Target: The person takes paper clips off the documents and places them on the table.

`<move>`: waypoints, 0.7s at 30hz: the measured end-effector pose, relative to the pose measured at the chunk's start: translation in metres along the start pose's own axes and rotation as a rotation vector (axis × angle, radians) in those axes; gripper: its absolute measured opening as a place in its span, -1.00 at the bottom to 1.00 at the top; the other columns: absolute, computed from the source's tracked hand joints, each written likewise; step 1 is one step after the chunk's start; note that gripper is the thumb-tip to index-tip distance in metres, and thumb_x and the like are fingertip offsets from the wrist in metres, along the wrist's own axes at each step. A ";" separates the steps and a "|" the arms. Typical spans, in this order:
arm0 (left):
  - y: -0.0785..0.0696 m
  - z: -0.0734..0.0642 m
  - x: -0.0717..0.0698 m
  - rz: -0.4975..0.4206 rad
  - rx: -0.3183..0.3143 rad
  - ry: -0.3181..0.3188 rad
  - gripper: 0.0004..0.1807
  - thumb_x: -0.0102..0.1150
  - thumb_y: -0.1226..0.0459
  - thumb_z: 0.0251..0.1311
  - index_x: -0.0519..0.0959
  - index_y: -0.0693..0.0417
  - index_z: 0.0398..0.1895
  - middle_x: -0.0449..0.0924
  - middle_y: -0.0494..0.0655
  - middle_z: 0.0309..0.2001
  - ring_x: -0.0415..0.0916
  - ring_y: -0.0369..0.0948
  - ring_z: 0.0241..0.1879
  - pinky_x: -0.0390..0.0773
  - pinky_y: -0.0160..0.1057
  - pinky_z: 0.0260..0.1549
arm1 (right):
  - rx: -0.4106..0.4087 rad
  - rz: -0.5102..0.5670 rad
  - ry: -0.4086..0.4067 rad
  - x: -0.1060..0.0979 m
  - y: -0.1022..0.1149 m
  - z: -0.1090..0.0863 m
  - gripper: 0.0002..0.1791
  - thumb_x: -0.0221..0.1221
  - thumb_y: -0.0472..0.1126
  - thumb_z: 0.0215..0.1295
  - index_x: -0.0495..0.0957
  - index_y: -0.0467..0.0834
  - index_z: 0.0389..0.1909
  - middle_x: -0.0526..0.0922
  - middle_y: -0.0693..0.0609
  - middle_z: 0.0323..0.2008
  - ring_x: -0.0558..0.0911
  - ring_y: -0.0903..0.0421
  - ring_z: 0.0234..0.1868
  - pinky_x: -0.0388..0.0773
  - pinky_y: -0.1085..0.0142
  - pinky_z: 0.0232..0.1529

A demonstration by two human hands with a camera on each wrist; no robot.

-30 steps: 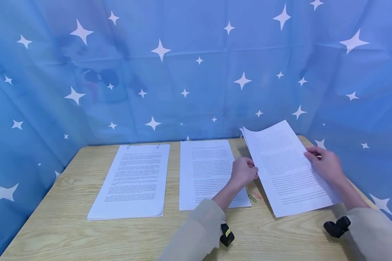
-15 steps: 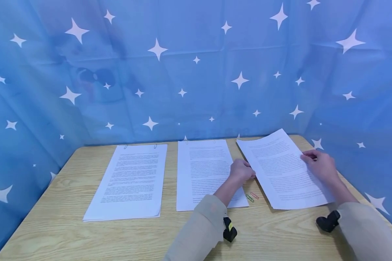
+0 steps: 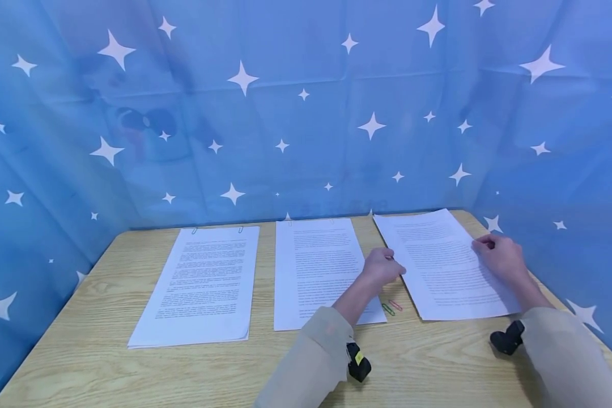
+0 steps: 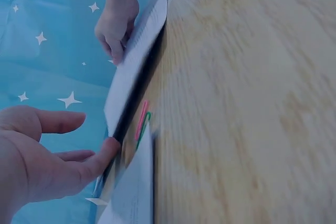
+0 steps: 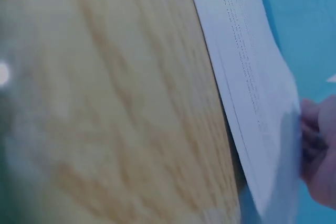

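On the right of the table a stack of printed paper (image 3: 438,266) lies nearly flat, its right side slightly raised. My right hand (image 3: 502,262) pinches its right edge; in the right wrist view the sheet (image 5: 262,129) bends up at that hand (image 5: 320,150). At the stack's left edge is my left hand (image 3: 382,266). The left wrist view shows that hand (image 4: 58,161) with thumb and fingers apart, a fingertip at the edge of the paper (image 4: 137,59). A green paper clip (image 3: 388,309) and a pink paper clip (image 3: 395,305) lie beside the stack.
A middle paper stack (image 3: 321,266) with pale clips on its top edge lies partly under my left forearm. Farther left is another stack (image 3: 199,283) with two clips on top. A blue star-patterned curtain (image 3: 285,113) hangs behind the wooden table (image 3: 183,374).
The right-hand stack has come down from a raised, tilted position to lie almost flat on the table. Both hands have stayed at its sides, the left one with its thumb now off the paper.
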State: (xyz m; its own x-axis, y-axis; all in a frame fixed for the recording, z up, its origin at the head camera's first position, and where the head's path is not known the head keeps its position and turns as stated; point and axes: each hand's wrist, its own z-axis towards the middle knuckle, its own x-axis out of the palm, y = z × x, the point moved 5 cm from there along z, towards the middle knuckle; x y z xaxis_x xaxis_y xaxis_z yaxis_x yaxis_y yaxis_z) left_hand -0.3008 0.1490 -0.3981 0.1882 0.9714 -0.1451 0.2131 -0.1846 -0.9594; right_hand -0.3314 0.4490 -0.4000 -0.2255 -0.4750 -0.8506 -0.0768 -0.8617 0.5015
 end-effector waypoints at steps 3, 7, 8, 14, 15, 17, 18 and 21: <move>0.000 -0.002 -0.005 0.024 -0.002 0.001 -0.48 0.29 0.45 0.19 0.53 0.20 0.26 0.56 0.04 0.01 0.59 -0.03 -0.06 0.55 -0.01 0.04 | 0.004 -0.049 0.041 -0.001 0.001 0.000 -0.51 -0.01 -0.13 0.54 0.47 -0.56 0.08 0.53 -0.53 -0.02 0.48 -0.47 0.00 0.40 -0.20 -0.08; 0.001 -0.002 -0.014 0.052 0.010 -0.005 -0.52 0.26 0.46 0.19 0.56 0.19 0.22 0.57 0.01 -0.07 0.57 -0.08 -0.13 0.57 -0.05 -0.03 | 0.032 -0.074 0.094 -0.003 0.005 -0.001 -0.49 -0.02 -0.15 0.50 0.44 -0.61 0.07 0.54 -0.53 -0.06 0.53 -0.41 -0.08 0.46 -0.11 -0.16; 0.001 -0.003 -0.016 0.056 0.015 -0.002 -0.53 0.26 0.45 0.19 0.57 0.19 0.21 0.57 0.01 -0.09 0.57 -0.09 -0.15 0.57 -0.06 -0.04 | 0.040 -0.072 0.103 -0.003 0.006 -0.002 -0.49 -0.02 -0.15 0.49 0.44 -0.61 0.07 0.54 -0.53 -0.06 0.54 -0.38 -0.10 0.47 -0.09 -0.18; 0.001 -0.013 -0.026 0.075 0.059 0.034 -0.55 0.24 0.46 0.20 0.58 0.18 0.20 0.58 -0.03 -0.12 0.57 -0.11 -0.15 0.59 -0.09 -0.08 | 0.023 -0.074 0.143 -0.006 0.009 -0.004 -0.48 -0.03 -0.14 0.50 0.42 -0.60 0.09 0.52 -0.54 -0.02 0.53 -0.37 -0.08 0.47 -0.09 -0.18; 0.000 -0.016 -0.028 0.078 0.069 0.040 -0.56 0.24 0.47 0.20 0.58 0.18 0.18 0.59 -0.03 -0.12 0.57 -0.11 -0.14 0.59 -0.10 -0.09 | 0.017 -0.074 0.147 -0.007 0.009 -0.005 -0.47 -0.04 -0.13 0.50 0.42 -0.59 0.09 0.52 -0.54 -0.01 0.52 -0.38 -0.07 0.46 -0.09 -0.18; -0.001 -0.021 -0.032 0.094 0.086 0.053 -0.57 0.24 0.47 0.19 0.59 0.18 0.17 0.59 -0.04 -0.12 0.57 -0.12 -0.14 0.60 -0.11 -0.10 | 0.003 -0.064 0.146 -0.009 0.011 -0.008 -0.49 -0.04 -0.13 0.51 0.42 -0.58 0.09 0.51 -0.55 0.00 0.51 -0.39 -0.05 0.47 -0.09 -0.19; 0.000 -0.023 -0.034 0.103 0.088 0.059 -0.58 0.24 0.45 0.19 0.60 0.16 0.16 0.59 -0.05 -0.12 0.57 -0.13 -0.14 0.60 -0.12 -0.11 | -0.004 -0.061 0.139 -0.010 0.012 -0.009 -0.50 -0.04 -0.13 0.52 0.43 -0.56 0.09 0.51 -0.54 0.00 0.52 -0.39 -0.04 0.47 -0.08 -0.19; 0.000 -0.027 -0.041 0.130 0.116 0.077 -0.61 0.25 0.43 0.21 0.61 0.16 0.13 0.60 -0.06 -0.11 0.58 -0.15 -0.12 0.59 -0.16 -0.11 | -0.027 -0.041 0.108 -0.015 0.017 -0.013 -0.53 -0.03 -0.16 0.53 0.42 -0.54 0.10 0.50 -0.54 0.01 0.50 -0.41 -0.03 0.47 -0.10 -0.18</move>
State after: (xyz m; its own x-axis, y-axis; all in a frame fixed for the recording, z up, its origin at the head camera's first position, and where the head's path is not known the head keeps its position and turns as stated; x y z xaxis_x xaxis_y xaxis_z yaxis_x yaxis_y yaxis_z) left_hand -0.2825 0.1047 -0.3858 0.2804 0.9253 -0.2553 0.0710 -0.2852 -0.9558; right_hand -0.3167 0.4390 -0.3805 -0.1162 -0.4546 -0.8831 -0.0577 -0.8845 0.4630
